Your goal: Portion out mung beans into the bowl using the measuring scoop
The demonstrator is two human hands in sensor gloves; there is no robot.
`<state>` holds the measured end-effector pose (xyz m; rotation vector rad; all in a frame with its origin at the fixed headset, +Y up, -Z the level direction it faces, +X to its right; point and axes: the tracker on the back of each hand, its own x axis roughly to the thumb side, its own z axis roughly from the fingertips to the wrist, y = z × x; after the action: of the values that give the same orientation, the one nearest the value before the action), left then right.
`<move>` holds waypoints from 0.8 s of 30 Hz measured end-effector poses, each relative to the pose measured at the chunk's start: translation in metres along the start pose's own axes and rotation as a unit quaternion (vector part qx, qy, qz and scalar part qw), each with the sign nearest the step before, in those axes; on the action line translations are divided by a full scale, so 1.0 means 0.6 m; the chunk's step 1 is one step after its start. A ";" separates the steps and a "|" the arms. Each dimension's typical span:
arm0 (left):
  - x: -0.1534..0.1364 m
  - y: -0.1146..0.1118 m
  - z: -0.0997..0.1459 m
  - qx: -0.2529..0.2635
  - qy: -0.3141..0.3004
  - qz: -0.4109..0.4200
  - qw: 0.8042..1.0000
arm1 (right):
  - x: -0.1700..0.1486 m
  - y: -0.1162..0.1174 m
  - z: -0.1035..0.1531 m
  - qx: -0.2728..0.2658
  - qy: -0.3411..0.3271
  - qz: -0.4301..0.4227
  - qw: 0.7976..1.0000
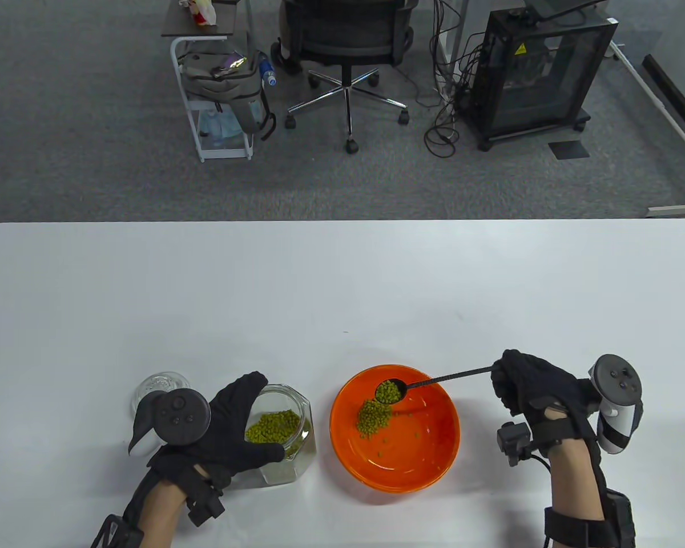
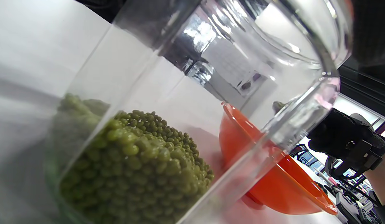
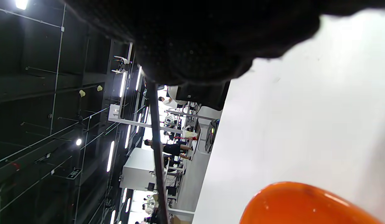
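An orange bowl (image 1: 428, 456) sits on the white table with a small heap of green mung beans (image 1: 374, 419) inside. My right hand (image 1: 528, 385) grips the far end of a thin black measuring scoop (image 1: 448, 377); its head, full of beans (image 1: 388, 392), hangs over the bowl's upper left part. My left hand (image 1: 237, 425) holds a clear glass jar (image 1: 297, 451) left of the bowl, fingers curled round its rim and side. The jar holds mung beans (image 2: 136, 168), tilted toward the bowl (image 2: 273, 183). The right wrist view shows the scoop handle (image 3: 156, 149) and the bowl rim (image 3: 304, 202).
A glass lid (image 1: 158, 388) lies on the table behind my left hand. Beyond the table's far edge stand an office chair (image 1: 348, 40), a white cart with a bag (image 1: 220, 85) and a black cabinet (image 1: 539, 74).
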<state>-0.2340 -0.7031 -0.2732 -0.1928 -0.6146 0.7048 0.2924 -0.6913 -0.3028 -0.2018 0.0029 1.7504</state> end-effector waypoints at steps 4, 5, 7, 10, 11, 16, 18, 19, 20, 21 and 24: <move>0.000 -0.001 0.000 0.000 -0.001 0.005 1.000 | 0.005 0.004 0.005 -0.013 -0.011 0.033 0.999; -0.001 -0.001 0.000 0.000 -0.001 0.006 1.000 | 0.007 0.005 0.007 -0.017 -0.014 0.040 0.999; -0.001 -0.001 0.000 -0.001 0.000 0.008 1.000 | 0.013 0.011 0.011 -0.025 -0.025 0.065 0.997; -0.001 -0.001 0.000 -0.001 0.001 0.005 1.000 | 0.022 0.019 0.017 -0.036 -0.045 0.097 0.994; 0.000 -0.001 0.000 -0.001 0.001 0.005 1.000 | 0.026 0.023 0.020 -0.040 -0.052 0.107 0.992; -0.001 0.000 0.000 -0.002 0.002 0.003 1.000 | 0.046 0.038 0.034 -0.058 -0.095 0.162 0.981; -0.001 0.000 0.000 -0.002 0.002 0.002 1.000 | 0.055 0.046 0.041 -0.061 -0.120 0.186 0.973; -0.001 0.000 0.000 -0.002 0.002 0.002 1.000 | 0.059 0.051 0.044 -0.060 -0.131 0.194 0.970; -0.001 0.000 0.000 -0.002 0.002 0.002 1.000 | 0.062 0.053 0.046 -0.060 -0.139 0.199 0.968; -0.001 0.000 0.000 -0.002 0.002 0.002 1.000 | 0.065 0.058 0.049 -0.058 -0.150 0.206 0.965; -0.002 -0.001 0.000 -0.003 0.003 0.000 1.000 | 0.075 0.071 0.057 -0.057 -0.178 0.235 0.954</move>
<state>-0.2342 -0.7044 -0.2736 -0.2006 -0.6106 0.7028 0.2383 -0.6517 -0.2798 0.0416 -0.3378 2.2437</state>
